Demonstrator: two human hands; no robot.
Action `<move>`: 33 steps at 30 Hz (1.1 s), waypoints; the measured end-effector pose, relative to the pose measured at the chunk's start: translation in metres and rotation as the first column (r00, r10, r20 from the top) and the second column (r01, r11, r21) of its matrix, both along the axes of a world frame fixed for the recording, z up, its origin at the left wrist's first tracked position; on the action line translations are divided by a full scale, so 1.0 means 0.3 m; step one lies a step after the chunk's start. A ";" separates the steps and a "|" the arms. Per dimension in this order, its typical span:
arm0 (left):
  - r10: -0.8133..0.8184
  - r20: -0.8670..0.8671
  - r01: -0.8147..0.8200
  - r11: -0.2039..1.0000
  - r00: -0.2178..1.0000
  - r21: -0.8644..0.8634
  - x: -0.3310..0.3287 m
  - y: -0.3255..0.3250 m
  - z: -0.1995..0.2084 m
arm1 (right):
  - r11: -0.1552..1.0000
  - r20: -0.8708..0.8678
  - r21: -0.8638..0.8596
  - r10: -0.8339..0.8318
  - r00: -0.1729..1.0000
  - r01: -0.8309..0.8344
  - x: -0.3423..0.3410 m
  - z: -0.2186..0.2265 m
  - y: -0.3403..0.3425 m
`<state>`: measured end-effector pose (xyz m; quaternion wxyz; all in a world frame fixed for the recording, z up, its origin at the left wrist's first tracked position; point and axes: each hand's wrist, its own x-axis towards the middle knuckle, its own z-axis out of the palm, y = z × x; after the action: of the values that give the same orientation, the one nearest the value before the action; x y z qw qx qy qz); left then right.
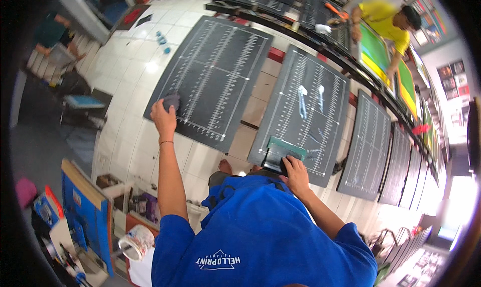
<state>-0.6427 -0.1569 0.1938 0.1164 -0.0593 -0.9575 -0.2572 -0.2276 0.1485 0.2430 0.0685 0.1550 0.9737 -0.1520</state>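
Note:
My left hand (163,117) is closed around a dark grey pad (172,102), pressed to the near left corner of a black board (213,76) marked with white ruled scales. Whether the pad is cloth or sponge I cannot make out. In my right hand (295,174) is a wide squeegee with a green blade (286,147) and a black handle, at the near end of a second ruled board (270,119). White paste streaks (302,101) lie on that board farther up, with fainter bluish smears to the right of the squeegee.
More ruled boards (368,141) line up to the right. Beyond a black rail (300,34), a person in yellow (383,21) handles a green screen frame (373,49). A bottle (161,38) lies on the tiled floor. A white tub (136,242) and blue-framed screen (90,212) are lower left.

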 end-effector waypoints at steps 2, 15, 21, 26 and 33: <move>-0.055 0.050 0.058 0.995 0.997 -0.076 -0.051 -0.012 -0.045 | 0.999 -0.016 0.034 0.008 1.000 -0.007 0.005 -0.026 -0.015; -0.059 0.079 0.063 0.997 0.995 -0.054 -0.022 -0.006 -0.047 | 0.997 -0.221 0.066 -0.021 0.975 0.037 -0.064 0.055 0.173; 0.047 -0.011 -0.044 0.976 0.999 0.212 0.175 -0.023 0.064 | 0.919 -0.099 0.195 -0.330 0.939 0.344 -0.317 0.075 0.584; 0.153 0.037 -0.157 0.966 0.988 0.205 0.459 -0.126 0.005 | 0.793 -0.169 0.282 -0.513 0.842 0.540 -0.499 0.037 0.933; 0.257 0.390 -0.334 0.931 0.884 0.145 0.833 -0.245 -0.292 | 0.919 -0.305 0.211 -0.262 0.915 0.334 -0.560 -0.070 0.780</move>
<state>-0.3927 -0.2303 0.1061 -0.0196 0.1492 -0.9278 -0.3414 -0.3955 0.3826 0.2221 -0.1104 0.2881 0.9498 -0.0520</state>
